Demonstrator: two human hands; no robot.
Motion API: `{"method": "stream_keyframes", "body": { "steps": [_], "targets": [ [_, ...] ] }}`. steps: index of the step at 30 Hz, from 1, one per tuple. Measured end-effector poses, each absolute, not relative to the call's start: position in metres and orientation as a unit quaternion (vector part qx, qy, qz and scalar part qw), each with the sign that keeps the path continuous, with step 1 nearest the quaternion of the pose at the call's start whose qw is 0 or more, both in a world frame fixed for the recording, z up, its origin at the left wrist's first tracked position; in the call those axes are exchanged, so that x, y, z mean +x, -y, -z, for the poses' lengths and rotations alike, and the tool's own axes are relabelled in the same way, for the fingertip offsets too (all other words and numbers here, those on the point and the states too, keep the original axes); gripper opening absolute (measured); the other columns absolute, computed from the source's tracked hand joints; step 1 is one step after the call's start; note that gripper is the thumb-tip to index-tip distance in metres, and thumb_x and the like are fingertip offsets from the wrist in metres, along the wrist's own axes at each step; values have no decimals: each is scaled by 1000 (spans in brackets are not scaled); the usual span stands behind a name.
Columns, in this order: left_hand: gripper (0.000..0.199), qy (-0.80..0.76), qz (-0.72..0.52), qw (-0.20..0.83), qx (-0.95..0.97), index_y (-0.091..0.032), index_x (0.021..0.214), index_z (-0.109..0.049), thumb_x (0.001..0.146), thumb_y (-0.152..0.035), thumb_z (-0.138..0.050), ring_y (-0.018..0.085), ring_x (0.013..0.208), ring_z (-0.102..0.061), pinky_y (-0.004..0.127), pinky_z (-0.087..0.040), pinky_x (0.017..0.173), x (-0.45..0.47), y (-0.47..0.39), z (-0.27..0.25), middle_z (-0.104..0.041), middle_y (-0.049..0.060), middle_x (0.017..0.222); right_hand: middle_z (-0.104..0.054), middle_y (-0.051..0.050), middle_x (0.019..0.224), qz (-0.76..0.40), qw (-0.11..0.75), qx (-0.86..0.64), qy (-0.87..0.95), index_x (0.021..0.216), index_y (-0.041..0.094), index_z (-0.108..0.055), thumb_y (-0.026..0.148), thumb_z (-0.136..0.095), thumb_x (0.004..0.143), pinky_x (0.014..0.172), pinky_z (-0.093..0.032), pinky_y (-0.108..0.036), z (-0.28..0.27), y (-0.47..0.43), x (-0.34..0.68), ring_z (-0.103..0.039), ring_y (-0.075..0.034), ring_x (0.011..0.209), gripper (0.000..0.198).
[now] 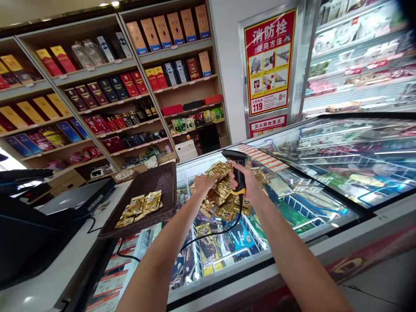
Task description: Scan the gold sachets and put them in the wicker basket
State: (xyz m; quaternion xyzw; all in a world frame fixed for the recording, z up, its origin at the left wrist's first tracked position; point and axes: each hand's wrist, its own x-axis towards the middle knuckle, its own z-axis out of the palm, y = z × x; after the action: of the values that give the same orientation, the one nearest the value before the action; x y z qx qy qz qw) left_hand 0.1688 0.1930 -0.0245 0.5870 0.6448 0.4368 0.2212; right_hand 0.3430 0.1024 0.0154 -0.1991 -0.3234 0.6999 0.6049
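Note:
My right hand (247, 180) is wrapped around the grip of a black and yellow barcode scanner (238, 173), its head pointing left and its cable hanging down toward the left. My left hand (203, 184) pinches a gold foil packet (218, 170) that has a pale label on it. Beneath both hands lies a pile of gold foil packets (224, 203) on the glass top of a chest freezer (279, 190). On the left, a dark brown woven basket (167, 182) holds several more gold packets (141, 206).
A counter (82, 236) with dark equipment (29, 225) stands at the left. Wire baskets of packaged food show through the freezer glass. Shelves (117, 63) of boxed goods line the back wall beside a red fire-hydrant poster (271, 63). A lit display fridge (360, 65) is at the right.

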Motion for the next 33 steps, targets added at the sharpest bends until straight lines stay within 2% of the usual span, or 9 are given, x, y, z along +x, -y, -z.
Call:
{"method": "stream_keyframes", "body": {
  "steps": [2,5,10,12,15,19,26,33],
  "targets": [
    [55,-719,-384,163,556,-20,67,-54,40,-55,-87,44,119,-48,42,-40,85,175,-196,26,-60,22,114,-50,8,54,-705,597,-198,327,83,22,-50,46,-74,71,33,-34,-20,-16,-101,341,-40,-6,34,36],
    [52,-742,-353,136,553,-20,74,-56,45,-50,-86,40,114,-51,41,-39,84,178,-196,27,-59,19,115,-51,8,54,-708,592,-197,331,83,22,-52,45,-74,71,32,-34,-20,-18,-99,339,-40,-6,34,34],
    [35,-672,-441,197,561,-21,84,-56,61,-33,-79,22,84,-58,29,-39,69,166,-192,22,-62,7,90,-51,7,53,-711,587,-201,332,79,21,-52,43,-72,73,31,-33,-20,-21,-94,338,-39,-6,33,30],
    [30,-640,-478,235,554,-22,86,-57,65,-32,-76,17,70,-55,27,-37,63,153,-189,16,-60,2,81,-50,7,52,-705,584,-216,339,77,21,-52,43,-72,72,30,-33,-20,-22,-92,337,-39,-6,33,30],
    [29,-603,-510,253,559,-22,87,-60,65,-34,-75,13,61,-49,25,-36,59,125,-182,5,-55,-1,73,-50,6,53,-693,574,-230,372,73,20,-52,44,-73,71,30,-33,-20,-23,-89,333,-40,-7,33,32],
    [32,-586,-531,239,564,-20,88,-63,64,-38,-75,12,60,-47,24,-36,57,85,-168,-8,-53,-2,70,-49,5,52,-674,542,-232,445,64,19,-50,47,-72,75,31,-34,-20,-20,-84,324,-41,-6,32,36],
    [40,-565,-542,265,563,-19,90,-63,61,-43,-76,13,65,-51,24,-39,57,51,-142,-14,-60,1,80,-47,4,45,-652,460,-230,557,62,19,-52,48,-66,82,36,-37,-20,-12,-74,314,-42,-8,35,37],
    [41,-563,-552,261,556,-18,91,-64,60,-42,-77,13,65,-51,25,-38,59,46,-134,-13,-61,1,79,-46,5,42,-649,439,-231,577,61,19,-51,49,-65,81,36,-34,-20,-8,-73,309,-41,-8,33,39]
  ]
}}
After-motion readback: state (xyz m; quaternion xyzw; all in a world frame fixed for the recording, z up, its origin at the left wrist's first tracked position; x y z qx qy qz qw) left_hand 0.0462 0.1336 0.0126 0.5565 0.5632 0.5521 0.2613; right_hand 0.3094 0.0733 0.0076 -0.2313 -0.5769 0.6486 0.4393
